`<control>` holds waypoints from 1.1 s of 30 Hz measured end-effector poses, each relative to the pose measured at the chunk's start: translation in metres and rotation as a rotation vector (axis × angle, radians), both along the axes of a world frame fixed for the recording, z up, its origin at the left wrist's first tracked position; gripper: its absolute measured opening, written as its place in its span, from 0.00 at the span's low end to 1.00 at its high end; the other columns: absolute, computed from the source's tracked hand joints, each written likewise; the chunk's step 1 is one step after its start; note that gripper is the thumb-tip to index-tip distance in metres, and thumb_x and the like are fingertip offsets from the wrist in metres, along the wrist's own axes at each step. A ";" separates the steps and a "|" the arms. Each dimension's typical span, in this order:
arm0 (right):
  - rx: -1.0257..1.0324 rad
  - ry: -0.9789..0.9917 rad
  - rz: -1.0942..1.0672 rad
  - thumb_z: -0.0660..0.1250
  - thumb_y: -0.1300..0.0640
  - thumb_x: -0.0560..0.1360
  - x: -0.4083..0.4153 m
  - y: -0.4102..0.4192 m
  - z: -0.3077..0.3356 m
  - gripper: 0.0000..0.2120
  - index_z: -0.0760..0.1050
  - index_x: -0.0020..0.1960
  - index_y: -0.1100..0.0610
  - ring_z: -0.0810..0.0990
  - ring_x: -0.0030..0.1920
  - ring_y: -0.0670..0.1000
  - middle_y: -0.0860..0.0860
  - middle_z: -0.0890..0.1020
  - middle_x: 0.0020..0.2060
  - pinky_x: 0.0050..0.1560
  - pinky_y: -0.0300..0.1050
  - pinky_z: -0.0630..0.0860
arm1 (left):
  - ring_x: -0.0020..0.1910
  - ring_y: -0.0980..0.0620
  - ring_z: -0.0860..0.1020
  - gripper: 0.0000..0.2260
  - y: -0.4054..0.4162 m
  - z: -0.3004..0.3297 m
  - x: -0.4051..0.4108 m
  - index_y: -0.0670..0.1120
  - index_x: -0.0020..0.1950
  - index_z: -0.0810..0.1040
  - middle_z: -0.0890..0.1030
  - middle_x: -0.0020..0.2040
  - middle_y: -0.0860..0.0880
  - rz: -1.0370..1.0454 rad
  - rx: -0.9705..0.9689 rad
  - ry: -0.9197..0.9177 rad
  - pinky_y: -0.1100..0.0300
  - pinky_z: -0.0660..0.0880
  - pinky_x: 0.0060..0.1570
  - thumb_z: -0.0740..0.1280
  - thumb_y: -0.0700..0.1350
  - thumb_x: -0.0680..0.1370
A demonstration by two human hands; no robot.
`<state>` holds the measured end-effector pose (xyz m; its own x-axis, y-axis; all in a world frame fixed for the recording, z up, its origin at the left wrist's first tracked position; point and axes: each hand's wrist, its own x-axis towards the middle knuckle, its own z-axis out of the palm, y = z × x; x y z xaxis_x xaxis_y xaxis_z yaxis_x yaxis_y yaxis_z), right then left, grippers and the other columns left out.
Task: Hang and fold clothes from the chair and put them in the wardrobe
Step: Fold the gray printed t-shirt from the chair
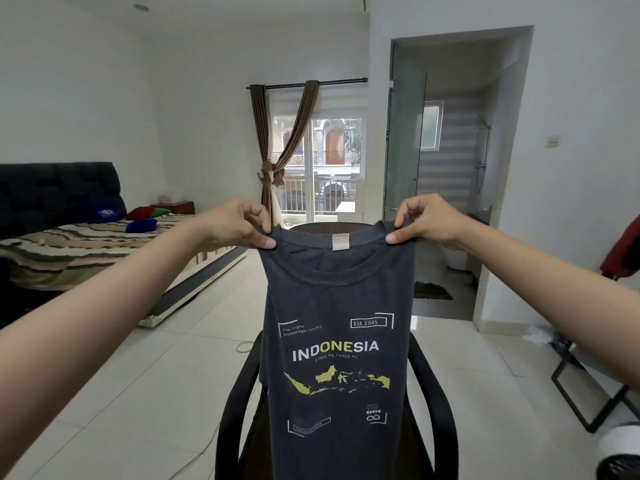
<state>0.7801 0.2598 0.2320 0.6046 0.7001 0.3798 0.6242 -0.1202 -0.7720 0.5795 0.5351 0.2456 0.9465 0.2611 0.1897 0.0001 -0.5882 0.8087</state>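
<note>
At the left hand (pixel 239 223), the shoulder seam of a dark T-shirt (pixel 337 358) is pinched between thumb and curled fingers; at the right hand (pixel 424 220) the other shoulder is pinched the same way, thumb in front, fingers folded over the top edge. The collar is stretched level between the two grips, so the shirt hangs straight down with its printed front and neck label turned toward the wearer of the camera — a hold judged to be for checking which way it faces and shaking it flat before it is folded or hung. Both arms are held out at about the same height, well apart.

The shirt is held in the air directly above and in front of a black chair (pixel 429 393), whose armrests are seen on either side of the cloth. The seat is hidden behind the fabric, so it cannot be told whether more clothes lie there. The sleeves cannot be made out, being either tucked behind or folded in — and the hem is cut off at the bottom edge. No wardrobe is in view. A bed (pixel 86 251) stands at the left, and something red (pixel 623 251) is cut off at the right edge, too partial to identify.
</note>
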 end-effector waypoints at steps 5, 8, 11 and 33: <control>-0.078 0.007 -0.017 0.79 0.67 0.61 -0.005 0.003 -0.002 0.12 0.75 0.33 0.60 0.67 0.22 0.40 0.43 0.72 0.19 0.25 0.31 0.65 | 0.38 0.46 0.78 0.11 -0.003 -0.002 0.003 0.42 0.36 0.73 0.77 0.37 0.43 0.070 0.082 0.076 0.61 0.77 0.32 0.72 0.31 0.69; -0.040 0.046 -0.019 0.79 0.68 0.61 -0.003 0.004 -0.005 0.13 0.74 0.32 0.60 0.66 0.21 0.40 0.43 0.71 0.18 0.25 0.31 0.65 | 0.36 0.45 0.72 0.11 -0.004 -0.005 0.003 0.44 0.35 0.73 0.74 0.38 0.42 0.060 0.128 0.075 0.57 0.69 0.34 0.72 0.33 0.70; -0.001 0.112 -0.006 0.77 0.71 0.62 -0.001 0.005 -0.009 0.16 0.70 0.31 0.59 0.66 0.21 0.42 0.44 0.70 0.18 0.24 0.32 0.65 | 0.42 0.43 0.71 0.10 -0.006 -0.007 0.005 0.43 0.36 0.74 0.73 0.42 0.40 0.018 0.141 0.039 0.52 0.69 0.42 0.71 0.31 0.70; -0.042 0.189 0.114 0.70 0.74 0.67 -0.003 0.002 -0.003 0.11 0.80 0.37 0.59 0.77 0.42 0.53 0.58 0.79 0.39 0.45 0.41 0.78 | 0.42 0.44 0.76 0.14 -0.006 -0.004 0.012 0.44 0.33 0.72 0.76 0.38 0.44 0.018 -0.075 0.018 0.54 0.76 0.43 0.70 0.26 0.68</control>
